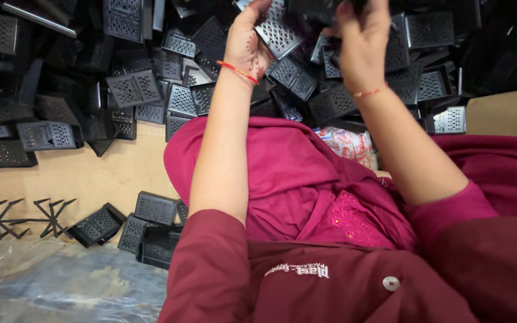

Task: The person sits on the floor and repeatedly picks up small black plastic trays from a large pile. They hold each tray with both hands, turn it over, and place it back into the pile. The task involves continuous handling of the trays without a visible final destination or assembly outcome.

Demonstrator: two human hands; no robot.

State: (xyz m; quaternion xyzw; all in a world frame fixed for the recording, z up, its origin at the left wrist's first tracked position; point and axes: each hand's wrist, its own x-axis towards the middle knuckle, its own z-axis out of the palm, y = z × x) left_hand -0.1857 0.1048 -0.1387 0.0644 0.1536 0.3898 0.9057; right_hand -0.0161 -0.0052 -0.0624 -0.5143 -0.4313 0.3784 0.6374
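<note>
Perforated black plastic trays (133, 88): dozens, uncountable heap. Black star-shaped frames (52, 216): two. Hands: two.

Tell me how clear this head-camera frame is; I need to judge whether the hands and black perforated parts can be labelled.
Head view: even, soft light, no hard shadows; the left hand and right hand are slightly motion-blurred at the top edge; the pile of black perforated parts stays fairly sharp, with mild glare.

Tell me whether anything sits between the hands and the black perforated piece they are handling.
Nothing visible does. The left hand already grips the perforated piece; the right hand is at its far edge, above the pile of black pieces.
</note>
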